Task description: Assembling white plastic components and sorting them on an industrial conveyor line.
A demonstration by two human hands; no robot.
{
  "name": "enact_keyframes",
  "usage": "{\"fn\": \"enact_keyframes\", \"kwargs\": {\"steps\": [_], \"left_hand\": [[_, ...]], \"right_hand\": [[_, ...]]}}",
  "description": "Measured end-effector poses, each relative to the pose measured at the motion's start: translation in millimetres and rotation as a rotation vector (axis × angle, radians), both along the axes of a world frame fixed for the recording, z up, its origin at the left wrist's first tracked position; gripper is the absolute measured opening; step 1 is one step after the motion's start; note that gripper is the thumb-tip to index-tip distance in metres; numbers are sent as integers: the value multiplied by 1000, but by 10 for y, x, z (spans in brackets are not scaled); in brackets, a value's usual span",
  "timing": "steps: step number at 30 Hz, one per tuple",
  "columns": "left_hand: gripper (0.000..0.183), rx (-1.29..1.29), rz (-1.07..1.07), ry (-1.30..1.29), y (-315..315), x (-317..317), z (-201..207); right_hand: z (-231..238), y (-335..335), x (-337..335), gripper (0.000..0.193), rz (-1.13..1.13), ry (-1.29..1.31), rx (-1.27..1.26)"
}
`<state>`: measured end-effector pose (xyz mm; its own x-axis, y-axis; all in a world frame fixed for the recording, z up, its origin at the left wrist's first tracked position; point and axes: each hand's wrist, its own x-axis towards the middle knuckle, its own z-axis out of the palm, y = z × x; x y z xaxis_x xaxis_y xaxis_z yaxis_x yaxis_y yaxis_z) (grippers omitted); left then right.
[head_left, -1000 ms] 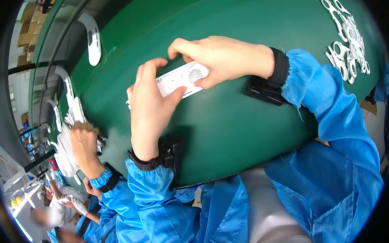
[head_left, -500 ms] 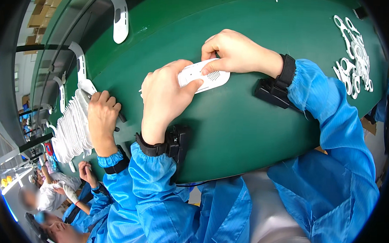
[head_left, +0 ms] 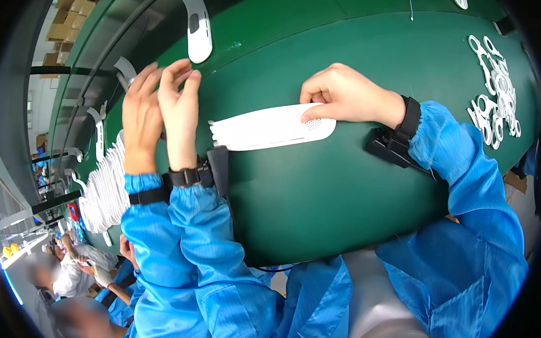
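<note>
My right hand (head_left: 349, 94) pinches the right end of a long white plastic shell (head_left: 257, 129). Thumb and fingers grip it beside a patch of small round holes. Its narrower left end points toward my left forearm. My left hand (head_left: 181, 108) is off the shell, raised to the left with its fingers apart and nothing visible in them. Close against it is a co-worker's hand (head_left: 142, 112), also in a blue sleeve. Beyond both hands, a white curved shell with a dark oval window (head_left: 199, 36) lies on the green table.
A pile of white ring-ended plastic parts (head_left: 496, 94) lies at the far right of the green table (head_left: 317, 201). On the left stands a row of stacked white shells (head_left: 105, 189). Other people (head_left: 88, 270) sit along the lower left.
My left hand has let go of the white shell and moved left and up, next to the co-worker's hand. My right hand keeps its hold, with the shell slightly lower and fully visible.
</note>
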<state>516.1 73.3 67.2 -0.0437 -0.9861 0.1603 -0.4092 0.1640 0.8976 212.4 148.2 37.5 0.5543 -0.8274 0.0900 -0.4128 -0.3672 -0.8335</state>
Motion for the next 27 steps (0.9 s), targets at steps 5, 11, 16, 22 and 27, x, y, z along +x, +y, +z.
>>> {"fn": "enact_keyframes", "kwargs": {"steps": [5, 11, 16, 22, 27], "left_hand": [[35, -730, -628, -1019, -618, 41, 290], [15, -190, -243, 6, -94, -581, -476], [8, 56, -245, 216, -72, -895, -464], [7, 30, -218, -31, -15, -857, -427], [7, -18, -240, 181, -105, -886, -470]], "right_hand": [[122, -102, -254, 22, 46, 15, -13], [162, -392, -832, 22, -124, 2, 119], [-10, -497, -1294, 22, -502, -123, 123], [-28, -758, -870, 43, -674, -189, -15], [-183, -1391, -1655, 55, -990, 563, -780]]}}
